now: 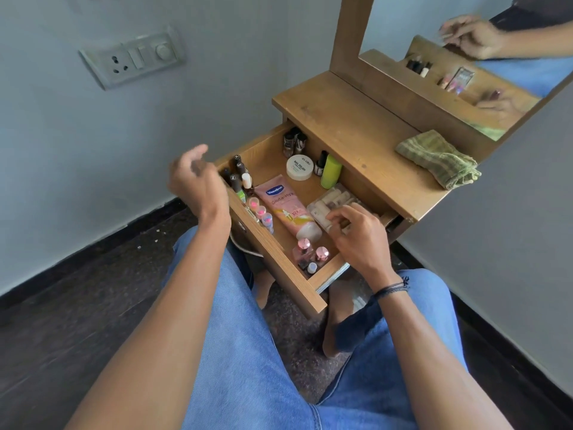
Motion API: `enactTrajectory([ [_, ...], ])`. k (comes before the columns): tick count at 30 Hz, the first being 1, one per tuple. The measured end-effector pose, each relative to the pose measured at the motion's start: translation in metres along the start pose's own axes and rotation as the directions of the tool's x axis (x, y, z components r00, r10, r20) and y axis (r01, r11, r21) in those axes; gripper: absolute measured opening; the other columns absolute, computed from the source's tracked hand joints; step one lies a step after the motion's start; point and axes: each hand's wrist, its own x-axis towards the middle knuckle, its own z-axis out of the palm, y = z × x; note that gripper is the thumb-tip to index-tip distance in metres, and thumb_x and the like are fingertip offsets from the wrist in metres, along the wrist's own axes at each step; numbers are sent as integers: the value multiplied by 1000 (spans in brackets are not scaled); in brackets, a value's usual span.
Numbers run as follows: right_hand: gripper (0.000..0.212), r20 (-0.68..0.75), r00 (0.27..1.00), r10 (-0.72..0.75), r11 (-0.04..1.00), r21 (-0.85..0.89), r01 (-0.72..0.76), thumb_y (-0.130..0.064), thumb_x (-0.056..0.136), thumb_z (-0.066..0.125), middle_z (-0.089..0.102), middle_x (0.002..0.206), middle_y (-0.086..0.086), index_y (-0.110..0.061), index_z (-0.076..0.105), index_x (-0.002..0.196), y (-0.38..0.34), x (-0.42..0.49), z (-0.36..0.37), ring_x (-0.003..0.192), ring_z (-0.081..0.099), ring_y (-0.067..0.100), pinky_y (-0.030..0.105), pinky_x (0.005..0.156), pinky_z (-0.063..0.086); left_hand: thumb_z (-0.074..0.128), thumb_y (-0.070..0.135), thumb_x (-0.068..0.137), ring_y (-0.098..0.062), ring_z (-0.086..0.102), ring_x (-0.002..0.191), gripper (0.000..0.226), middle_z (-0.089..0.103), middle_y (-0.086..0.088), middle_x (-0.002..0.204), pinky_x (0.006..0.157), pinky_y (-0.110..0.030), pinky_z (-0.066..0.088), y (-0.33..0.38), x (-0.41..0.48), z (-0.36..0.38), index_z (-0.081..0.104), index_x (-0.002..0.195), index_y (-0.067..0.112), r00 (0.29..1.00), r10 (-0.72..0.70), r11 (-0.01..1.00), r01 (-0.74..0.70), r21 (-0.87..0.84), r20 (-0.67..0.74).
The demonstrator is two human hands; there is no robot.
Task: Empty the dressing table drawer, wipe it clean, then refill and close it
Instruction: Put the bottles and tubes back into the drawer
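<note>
The wooden drawer point(288, 283) of the dressing table point(350, 119) stands pulled out and full. Inside lie a pink Vaseline tube point(285, 206), a white round jar point(299, 167), a green bottle point(331, 171), several nail polish bottles point(238, 178) along the left wall, pink-capped bottles point(310, 252) at the front, and a clear box of small tubes point(333, 201). My right hand point(356, 235) reaches into the drawer and its fingers curl onto the near end of that clear box. My left hand point(193, 178) hovers blurred above the drawer's left corner, fingers loosely curled, holding nothing.
A folded green cloth point(440, 158) lies on the table top at the right. A mirror point(465, 57) stands behind it. A wall socket panel point(133, 58) is at the left. My knees in blue jeans point(242, 336) sit close under the drawer on dark floor.
</note>
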Motion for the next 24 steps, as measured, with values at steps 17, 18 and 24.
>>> enactTrajectory([
  [17,37,196,976,-100,989,-90,120,-50,86,74,65,107,-7,-35,71,119,-16,5,2,101,63,21,41,84,51,40,23,108,1,56,81,32,60,10,102,61,-12,37,-16,-47,-9,56,135,16,882,-460,882,467,-57,101],
  [18,37,196,976,-96,989,-90,116,-50,86,73,65,107,-7,-35,70,120,-16,5,1,102,63,21,41,85,51,39,23,108,1,56,82,33,60,10,103,61,-12,37,-16,-47,-9,55,135,16,881,-460,883,466,-46,108],
  [24,37,185,977,-103,988,-97,122,-52,87,71,65,106,-9,-36,71,121,-17,4,0,99,63,19,38,81,52,37,31,109,-2,57,89,32,60,9,104,66,-18,40,-20,-46,-11,50,136,23,852,-497,862,507,-25,162],
])
